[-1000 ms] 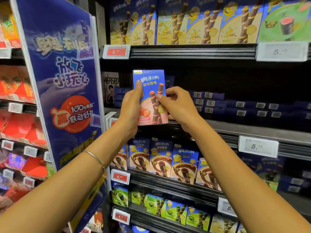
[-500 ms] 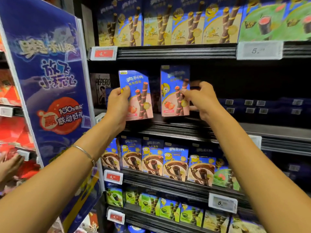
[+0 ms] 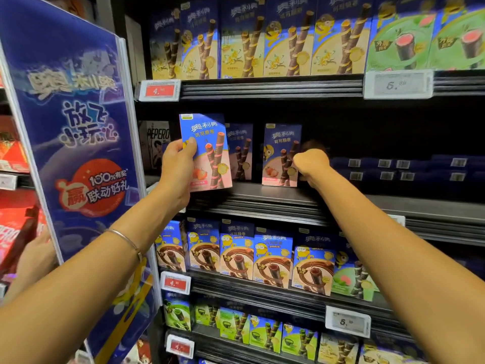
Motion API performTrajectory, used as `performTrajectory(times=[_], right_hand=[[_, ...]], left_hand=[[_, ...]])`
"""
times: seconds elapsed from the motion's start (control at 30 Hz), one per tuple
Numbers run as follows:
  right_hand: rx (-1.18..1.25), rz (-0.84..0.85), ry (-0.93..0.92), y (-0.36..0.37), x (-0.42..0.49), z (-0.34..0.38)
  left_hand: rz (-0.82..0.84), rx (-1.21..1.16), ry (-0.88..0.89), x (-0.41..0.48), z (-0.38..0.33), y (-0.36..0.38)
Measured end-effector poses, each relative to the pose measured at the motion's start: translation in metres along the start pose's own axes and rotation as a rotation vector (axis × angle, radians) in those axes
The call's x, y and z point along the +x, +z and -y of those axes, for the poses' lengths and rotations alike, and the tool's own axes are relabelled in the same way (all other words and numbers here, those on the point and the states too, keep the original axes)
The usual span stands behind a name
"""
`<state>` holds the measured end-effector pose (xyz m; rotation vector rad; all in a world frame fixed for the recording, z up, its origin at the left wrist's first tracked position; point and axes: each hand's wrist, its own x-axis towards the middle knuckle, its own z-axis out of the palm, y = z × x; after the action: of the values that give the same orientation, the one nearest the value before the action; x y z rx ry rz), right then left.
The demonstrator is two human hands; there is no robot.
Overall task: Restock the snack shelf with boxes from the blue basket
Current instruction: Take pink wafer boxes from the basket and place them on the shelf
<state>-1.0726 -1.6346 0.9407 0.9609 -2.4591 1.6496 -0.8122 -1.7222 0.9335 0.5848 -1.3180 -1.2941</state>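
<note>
While the left hand (image 3: pixel 178 166) holds one strawberry wafer-roll box (image 3: pixel 210 153) upright in the air in front of the middle shelf (image 3: pixel 262 198), the right hand (image 3: pixel 312 164) is reached deeper into the same shelf. The left hand grips its box by the left edge, thumb on the printed front and the other fingers hidden behind; the bottom of this box is close to the front edge of the shelf. The right hand is curled around the right edge of a second strawberry box (image 3: pixel 279 153), which stands upright on the shelf board. Between these two, further back, a third box (image 3: pixel 240 153) of the same kind stands in shadow. To the right of the right hand, flat dark blue packs (image 3: pixel 393 169) lie at the back of the shelf. On the shelf above stand vanilla boxes (image 3: pixel 262 40), on the shelf below chocolate boxes (image 3: pixel 236 253). A thin metal bracelet (image 3: pixel 126 240) is on the left wrist. At the left a blue promotional sign (image 3: pixel 76 153) stands out from the shelf, and behind its lower edge another person's hand (image 3: pixel 39 256) is seen
</note>
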Motion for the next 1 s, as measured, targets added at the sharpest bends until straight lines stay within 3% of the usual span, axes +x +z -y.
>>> performTrajectory(times=[0.1,0.3,0.67,1.0], right_hand=[[-0.192,0.012,-0.036,0.003,0.003,0.007],[-0.311,0.042,-0.061,0.010,0.009,0.022],[-0.344,-0.030,-0.112,0.028,0.013,0.023],[-0.277,0.007,-0.096,0.030,0.006,0.025]], left_hand=[[0.008,0.003,0.002,0.002,-0.001,-0.002],[0.022,-0.009,0.013,0.005,0.000,-0.006],[0.045,0.003,0.010,0.008,0.000,-0.004],[0.051,-0.003,-0.013,0.010,0.005,-0.001]])
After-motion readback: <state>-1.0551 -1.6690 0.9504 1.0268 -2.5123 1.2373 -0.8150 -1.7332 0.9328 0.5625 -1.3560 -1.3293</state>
